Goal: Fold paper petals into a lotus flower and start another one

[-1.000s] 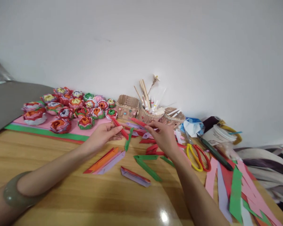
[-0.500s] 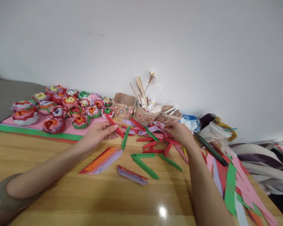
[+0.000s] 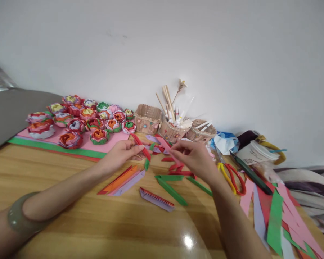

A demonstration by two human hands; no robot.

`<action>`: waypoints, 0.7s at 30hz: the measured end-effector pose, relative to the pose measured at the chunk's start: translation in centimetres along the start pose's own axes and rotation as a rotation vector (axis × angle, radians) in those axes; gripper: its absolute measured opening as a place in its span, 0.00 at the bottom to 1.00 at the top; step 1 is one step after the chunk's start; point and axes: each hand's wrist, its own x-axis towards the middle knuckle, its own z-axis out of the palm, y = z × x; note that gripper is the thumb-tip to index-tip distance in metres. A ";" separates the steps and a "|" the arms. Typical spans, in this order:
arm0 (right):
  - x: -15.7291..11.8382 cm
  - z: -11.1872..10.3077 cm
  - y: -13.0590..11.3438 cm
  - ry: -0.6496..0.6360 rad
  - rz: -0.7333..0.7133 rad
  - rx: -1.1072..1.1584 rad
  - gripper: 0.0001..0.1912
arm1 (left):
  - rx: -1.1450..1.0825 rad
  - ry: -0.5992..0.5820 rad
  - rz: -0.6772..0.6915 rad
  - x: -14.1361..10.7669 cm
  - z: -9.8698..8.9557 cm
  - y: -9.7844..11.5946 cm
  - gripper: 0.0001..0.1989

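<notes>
My left hand (image 3: 125,150) pinches a folded red paper strip (image 3: 141,145) above the table. A folded pink paper strip (image 3: 166,146) slants from the fingers of my right hand (image 3: 191,154), close to the red one but apart from it. Under and between the hands lies a loose pile of folded strips, partly hidden. Nearer to me are a bundle of orange, red and purple folded strips (image 3: 121,181), a red and purple pair (image 3: 156,199), and green folded strips (image 3: 170,190).
Several paper flowers (image 3: 70,139) stand on stacked coloured sheets (image 3: 118,138) at the left. Along the wall are decorated baskets (image 3: 148,120), one with sticks (image 3: 169,100). To the right lie scissors (image 3: 232,178), a dark green long tool (image 3: 251,172), a white tub (image 3: 257,153) and cut strips (image 3: 275,219).
My right hand has lifted the pink strip from the pile and moved left, toward my left hand. The scissors have come into view. The camera has turned slightly left.
</notes>
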 end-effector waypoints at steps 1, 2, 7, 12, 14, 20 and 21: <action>-0.1 1.2 -0.8 0.045 -0.017 0.069 0.08 | 0.002 -0.022 -0.003 -0.1 0.2 -0.1 0.12; -0.2 2.4 -1.4 0.094 -0.040 0.108 0.07 | 0.000 -0.045 -0.003 -0.3 0.3 -0.1 0.13; -0.7 6.6 -2.6 0.175 -0.181 0.022 0.08 | -0.048 -0.168 0.021 -0.7 1.0 -0.1 0.12; -0.9 7.1 -2.1 0.266 -0.285 0.050 0.09 | -0.084 -0.209 0.011 -0.6 0.8 0.0 0.12; -0.9 7.1 -1.9 0.287 -0.333 0.072 0.09 | -0.093 -0.208 0.017 -0.6 0.7 0.0 0.12; -0.8 7.4 -1.5 0.258 -0.356 0.141 0.09 | -0.052 -0.220 0.022 -0.6 0.5 0.1 0.11; -0.7 7.3 -1.6 0.245 -0.348 0.157 0.10 | -0.042 -0.217 0.028 -0.5 0.5 0.1 0.11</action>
